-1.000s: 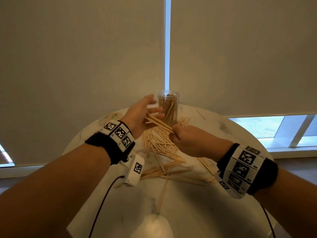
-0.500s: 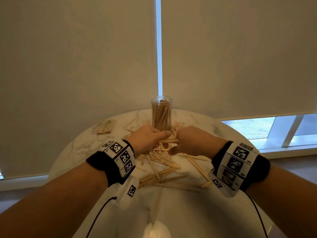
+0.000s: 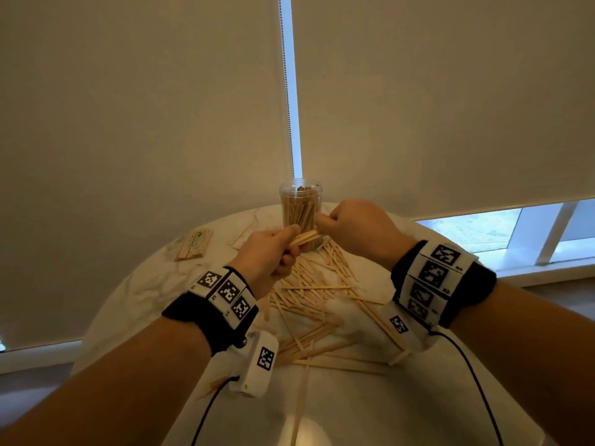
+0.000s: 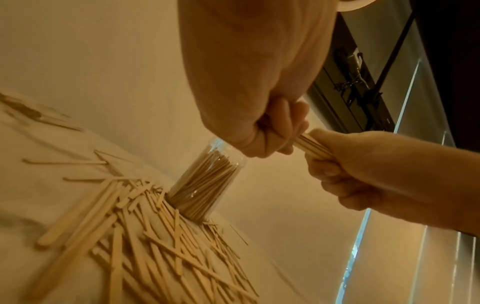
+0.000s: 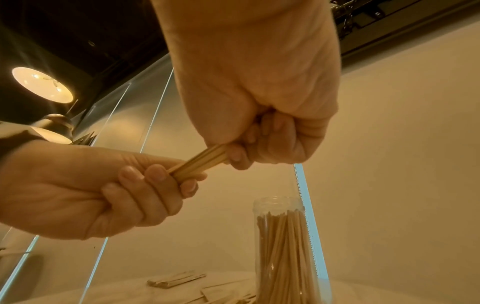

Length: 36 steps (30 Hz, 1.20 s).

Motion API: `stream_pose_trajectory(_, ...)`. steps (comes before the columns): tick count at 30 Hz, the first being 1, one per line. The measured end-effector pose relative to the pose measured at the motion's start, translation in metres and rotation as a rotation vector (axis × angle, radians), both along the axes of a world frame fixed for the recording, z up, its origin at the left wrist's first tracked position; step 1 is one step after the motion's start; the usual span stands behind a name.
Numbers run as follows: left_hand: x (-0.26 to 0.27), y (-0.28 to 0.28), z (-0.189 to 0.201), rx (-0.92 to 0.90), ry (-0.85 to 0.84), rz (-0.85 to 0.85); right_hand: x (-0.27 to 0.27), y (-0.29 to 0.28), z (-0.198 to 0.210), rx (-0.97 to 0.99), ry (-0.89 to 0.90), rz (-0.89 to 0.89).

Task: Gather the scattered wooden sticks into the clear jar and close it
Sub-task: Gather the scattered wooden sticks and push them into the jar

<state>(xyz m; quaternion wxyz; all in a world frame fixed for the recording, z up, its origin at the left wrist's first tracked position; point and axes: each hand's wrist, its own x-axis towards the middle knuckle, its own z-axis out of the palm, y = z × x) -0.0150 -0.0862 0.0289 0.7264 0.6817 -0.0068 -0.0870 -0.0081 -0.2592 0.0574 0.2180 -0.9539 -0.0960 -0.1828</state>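
Note:
A clear jar [image 3: 300, 211] stands open at the back of the round marble table [image 3: 128, 291], partly filled with upright wooden sticks. In front of it both hands grip one bundle of sticks [image 3: 304, 237] lifted off the table. My left hand [image 3: 273, 252] curls round its near end and my right hand [image 3: 351, 226] round its far end. Both wrist views show the bundle [image 4: 310, 145] [image 5: 200, 161] held in two fists above the jar [image 4: 205, 183] [image 5: 281, 242]. Many loose sticks [image 3: 315, 304] lie scattered on the table below. No lid is in view.
A wrapped pack of sticks [image 3: 194, 244] lies at the table's back left. Roller blinds [image 3: 128, 123] hang close behind the table, with a bead chain [image 3: 288, 91] above the jar. Cables run from both wrist cameras over the near table.
The hands came down onto the pile, closed round a bundle of sticks and have lifted it up in front of the jar.

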Motion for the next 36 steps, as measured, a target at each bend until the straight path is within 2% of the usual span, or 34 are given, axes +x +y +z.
stream_pose_trajectory(3,0.018,0.004,0.008,0.017,0.048,0.023,0.019,-0.005,0.012,-0.012,-0.022,-0.012)
stream_pose_trajectory(7,0.057,0.019,0.017,0.082,0.064,0.159,0.059,-0.022,0.041,0.016,-0.128,-0.113)
stream_pose_trajectory(12,0.123,0.021,0.014,0.521,-0.065,0.135,0.132,-0.036,0.070,-0.049,-0.261,-0.210)
stream_pose_trajectory(16,0.160,0.006,0.010,0.666,-0.126,0.062,0.174,-0.023,0.072,-0.181,-0.237,-0.211)
stream_pose_trajectory(20,0.185,-0.006,-0.002,0.583,-0.247,0.056,0.201,0.003,0.065,-0.416,-0.179,-0.074)
stream_pose_trajectory(22,0.196,-0.007,-0.012,0.522,-0.325,-0.002,0.211,0.016,0.060,-0.536,-0.140,0.028)
stream_pose_trajectory(26,0.203,-0.004,-0.021,0.490,-0.407,-0.125,0.216,0.036,0.055,-0.586,-0.107,0.199)
stream_pose_trajectory(28,0.204,-0.004,-0.022,0.475,-0.410,-0.127,0.219,0.045,0.048,-0.651,-0.095,0.194)
stream_pose_trajectory(31,0.203,-0.004,-0.023,0.464,-0.408,-0.108,0.223,0.053,0.037,-0.755,0.007,0.084)
stream_pose_trajectory(36,0.201,-0.003,-0.023,0.489,-0.405,-0.080,0.225,0.057,0.038,-0.758,0.170,0.095)
